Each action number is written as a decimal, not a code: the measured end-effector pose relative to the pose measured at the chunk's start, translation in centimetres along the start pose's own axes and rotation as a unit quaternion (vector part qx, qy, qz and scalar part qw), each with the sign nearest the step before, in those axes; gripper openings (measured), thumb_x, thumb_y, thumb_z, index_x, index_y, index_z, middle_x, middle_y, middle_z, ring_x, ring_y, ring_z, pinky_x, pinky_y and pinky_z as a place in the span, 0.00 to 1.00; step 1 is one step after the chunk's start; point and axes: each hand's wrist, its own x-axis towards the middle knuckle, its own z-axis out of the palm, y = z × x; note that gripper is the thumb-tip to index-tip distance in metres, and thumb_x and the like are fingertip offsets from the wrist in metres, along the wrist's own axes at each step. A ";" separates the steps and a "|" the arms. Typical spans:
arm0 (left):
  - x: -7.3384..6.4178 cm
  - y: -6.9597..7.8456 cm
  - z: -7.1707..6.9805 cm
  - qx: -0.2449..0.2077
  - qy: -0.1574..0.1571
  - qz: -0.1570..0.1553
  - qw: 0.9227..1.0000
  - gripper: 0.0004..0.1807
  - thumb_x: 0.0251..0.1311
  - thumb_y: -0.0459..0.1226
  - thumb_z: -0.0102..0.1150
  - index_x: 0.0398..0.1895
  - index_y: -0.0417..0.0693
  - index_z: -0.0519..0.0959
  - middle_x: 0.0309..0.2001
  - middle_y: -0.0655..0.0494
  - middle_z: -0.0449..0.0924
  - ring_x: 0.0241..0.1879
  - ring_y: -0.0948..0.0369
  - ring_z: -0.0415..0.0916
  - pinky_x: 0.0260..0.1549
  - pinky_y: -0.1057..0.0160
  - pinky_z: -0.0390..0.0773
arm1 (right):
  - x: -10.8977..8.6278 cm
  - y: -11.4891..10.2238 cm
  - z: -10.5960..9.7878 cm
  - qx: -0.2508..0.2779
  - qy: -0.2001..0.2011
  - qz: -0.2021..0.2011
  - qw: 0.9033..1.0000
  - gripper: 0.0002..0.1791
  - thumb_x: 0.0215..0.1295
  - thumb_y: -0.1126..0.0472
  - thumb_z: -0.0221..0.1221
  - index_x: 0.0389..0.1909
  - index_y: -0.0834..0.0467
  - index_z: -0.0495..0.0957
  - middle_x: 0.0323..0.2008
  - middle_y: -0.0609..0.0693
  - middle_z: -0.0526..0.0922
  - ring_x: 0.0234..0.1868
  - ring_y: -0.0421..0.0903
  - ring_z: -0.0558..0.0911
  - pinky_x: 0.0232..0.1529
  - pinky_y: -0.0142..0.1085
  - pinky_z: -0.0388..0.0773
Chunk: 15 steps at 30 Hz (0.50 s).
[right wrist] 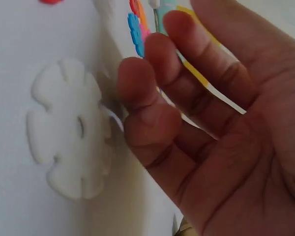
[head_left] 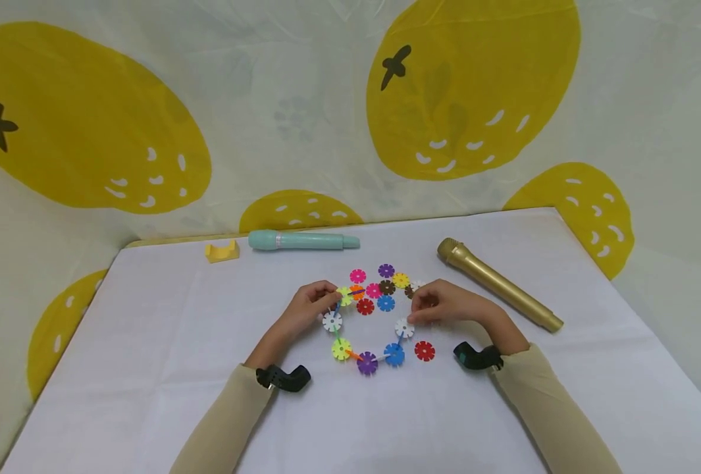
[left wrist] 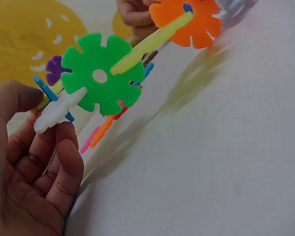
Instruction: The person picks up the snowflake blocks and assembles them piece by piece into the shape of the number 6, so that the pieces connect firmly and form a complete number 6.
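Though small, easy to spot far back on the left of the worktop [head_left: 119, 368]: a yellow stand [head_left: 222, 255] with a curved dip in its top. Lower down, can see a tan left sleeve [head_left: 226, 421] with a black wrist piece [head_left: 283, 378]. Near the back edge, a teal microphone [head_left: 304, 241], lying flat with its fat end to the left.

Next, the left hand [head_left: 309, 306], pinching the chain of discs [head_left: 363, 364] at its upper left, by a yellow-green disc [head_left: 345, 296] and a blue disc [left wrist: 46, 88]. Can't tell which of these is between the fingertips. Bent round like a big U in the middle of the worktop, between both hands. Lifted a bit on the left, with a shadow under it. Behind, more flat discs: pink [head_left: 358, 276], red [head_left: 364, 307], purple [head_left: 386, 270], blue [head_left: 386, 303] and yellow [head_left: 400, 280].

Then the right hand [head_left: 447, 301], fingers bent, with one tip at the rim of a white end disc [head_left: 405, 328]. Can't tell if gripping it. Just below, a red loose disc [head_left: 424, 351].

Farther right, a second black wrist piece [head_left: 477, 357], a slanting gold microphone [head_left: 500, 284] and a tan right sleeve [head_left: 554, 408].
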 end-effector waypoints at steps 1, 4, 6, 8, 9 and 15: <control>-0.1 0.2 0.0 -0.003 0.003 -0.003 1.000 0.10 0.70 0.34 0.53 0.45 0.33 0.77 0.31 0.60 0.77 0.32 0.59 0.71 0.33 0.68 0.74 | -0.1 0.1 -0.1 0.004 -0.009 0.001 1.000 0.07 0.60 0.56 0.68 0.30 0.54 0.82 0.24 0.44 0.78 0.26 0.40 0.74 0.30 0.31 0.73; -0.7 1.4 0.1 -0.006 0.004 -0.005 1.000 0.10 0.69 0.33 0.53 0.44 0.32 0.77 0.31 0.60 0.77 0.32 0.61 0.71 0.34 0.69 0.74 | -0.3 0.2 -0.2 0.020 -0.043 -0.001 0.999 0.07 0.56 0.58 0.70 0.31 0.55 0.82 0.26 0.45 0.81 0.27 0.41 0.75 0.30 0.31 0.74; -1.1 2.3 0.3 -0.006 0.005 -0.004 1.000 0.10 0.69 0.33 0.53 0.44 0.32 0.77 0.31 0.60 0.77 0.32 0.61 0.71 0.34 0.69 0.74 | -0.4 0.3 -0.2 0.027 -0.063 -0.003 0.998 0.08 0.55 0.59 0.71 0.32 0.56 0.83 0.27 0.45 0.82 0.27 0.41 0.75 0.30 0.30 0.74; -1.5 2.9 0.4 -0.003 0.007 0.000 1.000 0.10 0.69 0.34 0.53 0.43 0.32 0.76 0.31 0.61 0.77 0.32 0.61 0.71 0.34 0.69 0.74 | -0.4 0.3 -0.3 0.028 -0.077 -0.007 0.997 0.09 0.54 0.60 0.72 0.33 0.57 0.83 0.27 0.46 0.81 0.26 0.40 0.74 0.29 0.30 0.73; -1.5 3.0 0.5 -0.002 0.008 0.000 1.000 0.10 0.69 0.34 0.53 0.44 0.32 0.77 0.31 0.60 0.77 0.32 0.61 0.71 0.34 0.69 0.73 | -0.5 0.4 -0.3 0.026 -0.083 -0.011 0.996 0.09 0.53 0.61 0.72 0.33 0.58 0.83 0.27 0.46 0.81 0.26 0.39 0.74 0.29 0.29 0.73; -1.6 3.2 0.5 0.001 0.013 -0.001 1.000 0.11 0.69 0.34 0.54 0.44 0.33 0.77 0.32 0.59 0.77 0.33 0.59 0.70 0.34 0.69 0.73 | -0.5 0.6 -0.2 0.026 -0.113 -0.051 0.992 0.10 0.53 0.63 0.72 0.36 0.58 0.85 0.31 0.51 0.82 0.27 0.38 0.73 0.29 0.26 0.71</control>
